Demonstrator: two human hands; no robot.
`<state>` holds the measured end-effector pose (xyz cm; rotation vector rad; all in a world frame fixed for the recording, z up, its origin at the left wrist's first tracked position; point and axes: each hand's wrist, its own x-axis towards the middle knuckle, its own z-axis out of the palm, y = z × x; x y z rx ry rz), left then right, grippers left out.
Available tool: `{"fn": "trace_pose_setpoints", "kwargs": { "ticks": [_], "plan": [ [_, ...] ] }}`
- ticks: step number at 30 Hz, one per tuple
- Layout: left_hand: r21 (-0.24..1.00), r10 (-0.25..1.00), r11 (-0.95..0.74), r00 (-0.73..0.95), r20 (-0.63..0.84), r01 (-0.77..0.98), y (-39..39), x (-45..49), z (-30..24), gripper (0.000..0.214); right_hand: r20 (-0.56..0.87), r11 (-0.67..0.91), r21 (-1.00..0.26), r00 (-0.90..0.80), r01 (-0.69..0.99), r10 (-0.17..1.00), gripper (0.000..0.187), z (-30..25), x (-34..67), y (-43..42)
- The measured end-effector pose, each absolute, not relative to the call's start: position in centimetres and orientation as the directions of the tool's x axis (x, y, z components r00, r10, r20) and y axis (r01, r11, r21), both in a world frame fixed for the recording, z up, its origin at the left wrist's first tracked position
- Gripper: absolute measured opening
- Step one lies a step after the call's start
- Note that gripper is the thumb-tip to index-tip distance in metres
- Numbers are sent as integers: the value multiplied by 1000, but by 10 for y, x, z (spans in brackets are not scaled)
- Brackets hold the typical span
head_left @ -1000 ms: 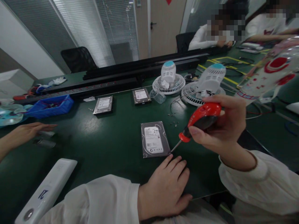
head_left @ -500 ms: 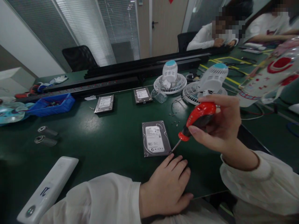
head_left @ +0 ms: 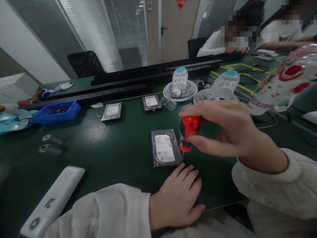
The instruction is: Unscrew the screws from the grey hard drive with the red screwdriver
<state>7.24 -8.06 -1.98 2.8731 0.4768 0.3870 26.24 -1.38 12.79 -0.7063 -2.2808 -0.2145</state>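
Note:
A hard drive (head_left: 164,148) with a white label lies flat on the green table. My right hand (head_left: 223,129) grips a red and black screwdriver (head_left: 190,130) between thumb and fingers. The screwdriver stands nearly upright, its tip at the drive's near right corner; whether it sits in a screw is too small to tell. My left hand (head_left: 177,198) rests on the table with its fingers stretched out. Its index fingertip touches or nearly touches that same corner, close to the screwdriver's tip.
Two more hard drives (head_left: 112,111) (head_left: 151,102) lie farther back. Behind are a clear plastic cup (head_left: 169,103), two white fans (head_left: 180,84) and a blue bin (head_left: 58,112). A white device (head_left: 53,201) marked 21 and two metal cylinders (head_left: 51,149) are at left; a bottle (head_left: 279,82) stands right. People sit beyond.
My right hand has swung the screwdriver from a rightward slant to nearly upright, its handle moving left. The tip stays at the drive's corner. My left hand has hardly moved.

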Motion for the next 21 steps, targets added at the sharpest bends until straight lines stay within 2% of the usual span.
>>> {"fn": "trace_pose_setpoints", "kwargs": {
  "ticks": [2,4,7,10,14,16,18,21],
  "plan": [
    [240,341,-927,914,220,288,-80,72,-19,59,693,779,-5,-559,627,455,26,130,260,-13],
    [239,342,-927,913,222,289,-80,72,-19,59,676,748,8,-555,664,485,25,133,260,-14],
    [235,340,-929,912,230,287,-81,72,-19,58,582,815,-61,-643,576,498,11,141,262,-15],
    [228,341,-930,911,233,290,-82,72,-19,58,497,850,-123,-709,513,500,19,144,266,-14],
    [226,345,-928,911,227,295,-82,73,-19,59,530,763,-51,-630,645,568,36,140,267,-13],
    [231,346,-927,911,227,295,-82,73,-19,59,549,744,-54,-603,666,580,29,140,267,-13],
    [233,345,-927,911,225,294,-81,73,-19,58,514,777,-103,-635,621,576,20,142,267,-14],
    [235,348,-926,911,223,296,-81,72,-19,57,455,829,-168,-703,534,546,33,146,269,-15]
  ]
}}
